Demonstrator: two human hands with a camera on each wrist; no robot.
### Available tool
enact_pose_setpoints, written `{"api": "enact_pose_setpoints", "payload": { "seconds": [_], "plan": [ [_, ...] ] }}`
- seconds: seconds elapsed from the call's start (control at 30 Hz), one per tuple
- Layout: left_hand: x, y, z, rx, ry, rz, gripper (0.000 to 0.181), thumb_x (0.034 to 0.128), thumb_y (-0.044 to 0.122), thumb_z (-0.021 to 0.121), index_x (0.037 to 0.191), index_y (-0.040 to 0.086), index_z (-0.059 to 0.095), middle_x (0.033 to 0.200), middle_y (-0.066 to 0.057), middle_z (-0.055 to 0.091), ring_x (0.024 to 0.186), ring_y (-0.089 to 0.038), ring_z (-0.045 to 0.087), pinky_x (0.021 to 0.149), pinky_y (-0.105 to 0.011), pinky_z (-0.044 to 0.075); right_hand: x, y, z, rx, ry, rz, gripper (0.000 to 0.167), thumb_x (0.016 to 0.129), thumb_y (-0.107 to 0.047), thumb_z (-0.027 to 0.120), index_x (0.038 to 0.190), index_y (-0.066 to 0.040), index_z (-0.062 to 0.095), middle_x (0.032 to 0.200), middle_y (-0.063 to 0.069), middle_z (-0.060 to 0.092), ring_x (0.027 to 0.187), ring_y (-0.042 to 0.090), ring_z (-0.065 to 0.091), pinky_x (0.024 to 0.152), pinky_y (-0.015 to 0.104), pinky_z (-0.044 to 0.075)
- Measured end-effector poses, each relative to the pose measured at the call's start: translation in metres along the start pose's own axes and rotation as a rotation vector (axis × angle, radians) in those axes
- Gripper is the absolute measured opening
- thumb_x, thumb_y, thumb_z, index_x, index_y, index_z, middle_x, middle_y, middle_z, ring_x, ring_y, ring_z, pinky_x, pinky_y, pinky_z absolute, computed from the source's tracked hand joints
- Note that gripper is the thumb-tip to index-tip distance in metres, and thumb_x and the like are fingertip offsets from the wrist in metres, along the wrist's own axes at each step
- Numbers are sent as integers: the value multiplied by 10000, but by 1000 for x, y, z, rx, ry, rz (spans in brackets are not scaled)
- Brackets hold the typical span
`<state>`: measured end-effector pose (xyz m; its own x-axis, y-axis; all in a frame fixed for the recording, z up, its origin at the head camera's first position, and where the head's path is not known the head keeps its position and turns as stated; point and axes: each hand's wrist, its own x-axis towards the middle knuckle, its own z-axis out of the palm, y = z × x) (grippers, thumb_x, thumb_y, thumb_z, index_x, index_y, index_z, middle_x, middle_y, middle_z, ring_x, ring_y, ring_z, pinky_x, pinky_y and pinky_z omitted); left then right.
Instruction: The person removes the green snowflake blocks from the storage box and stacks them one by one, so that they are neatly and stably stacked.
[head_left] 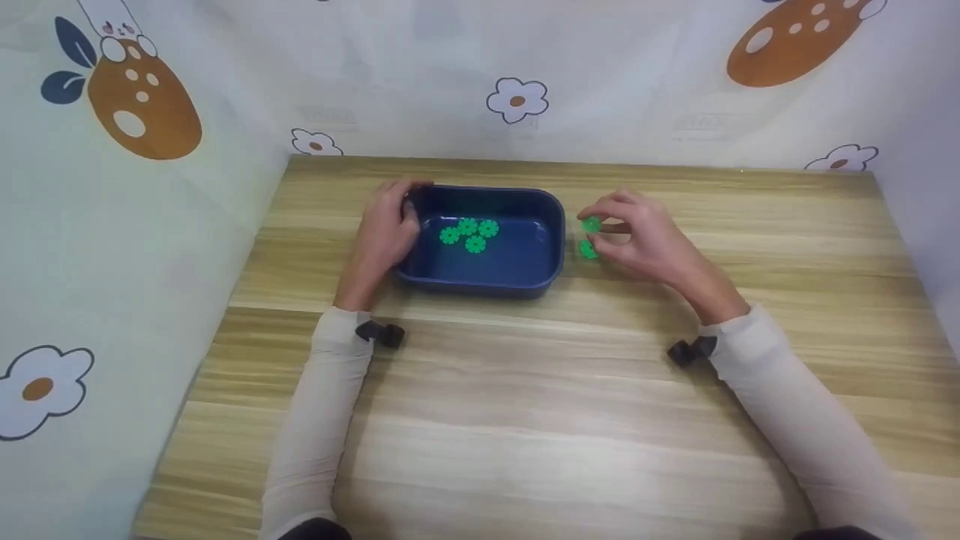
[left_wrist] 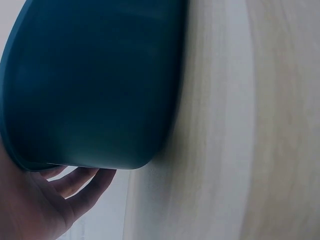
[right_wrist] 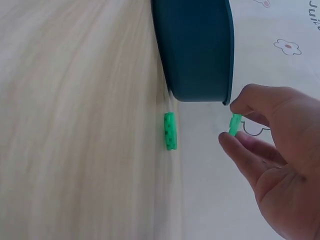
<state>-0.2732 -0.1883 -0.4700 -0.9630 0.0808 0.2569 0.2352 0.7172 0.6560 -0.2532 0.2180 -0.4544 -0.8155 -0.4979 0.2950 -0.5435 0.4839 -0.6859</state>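
A dark blue rectangular bin stands on the table with several green notched discs lying inside. My left hand grips the bin's left end, thumb over the rim; the left wrist view shows the fingers against the outside of the bin. Right of the bin, my right hand pinches one green disc between thumb and finger, held above the table, as the right wrist view also shows with the disc. Another green disc lies on the table below that hand, beside the bin.
The wooden table reaches back to a wall covering printed with flowers and orange fruit shapes. Similar covering stands along the left side, and a pale wall is at the right. Black devices are strapped to both wrists.
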Motion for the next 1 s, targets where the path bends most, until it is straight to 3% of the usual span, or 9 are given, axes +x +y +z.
{"api": "enact_pose_setpoints", "payload": {
  "seconds": [0.2, 0.53, 0.73, 1.0],
  "plan": [
    [0, 1, -1, -4, -7, -11, 487, 998, -22, 466, 1388, 136, 711, 1437, -104, 693, 1408, -296, 588, 1244, -503, 425, 0, 2, 0, -97, -90, 46, 290, 918, -40, 788, 1206, -8, 782, 1165, 165, 710, 1059, 293, 740, 922, 400, 659],
    [0, 2, -1, 6, -6, -16, 499, 994, -21, 463, 1394, 145, 711, 1438, -106, 691, 1410, -293, 585, 1241, -497, 431, -5, 5, 1, -297, -186, 80, 326, 925, -171, 812, 1245, -109, 798, 1130, 82, 715, 970, 230, 699, 844, 419, 597],
    [0, 1, 0, 9, 0, -11, 509, 995, -28, 451, 1392, 147, 717, 1437, -96, 696, 1409, -278, 589, 1247, -478, 433, -6, 6, 1, -330, -203, 99, 368, 925, -219, 820, 1287, -165, 789, 1189, 41, 709, 996, 227, 705, 855, 463, 603],
    [0, 1, 0, 9, 2, -10, 491, 1002, -28, 459, 1385, 136, 718, 1430, -108, 699, 1405, -290, 592, 1242, -485, 436, -5, 7, 2, -351, -224, 101, 436, 932, -237, 828, 1349, -143, 745, 1233, 68, 718, 1051, 262, 709, 880, 501, 611]
  ]
}}
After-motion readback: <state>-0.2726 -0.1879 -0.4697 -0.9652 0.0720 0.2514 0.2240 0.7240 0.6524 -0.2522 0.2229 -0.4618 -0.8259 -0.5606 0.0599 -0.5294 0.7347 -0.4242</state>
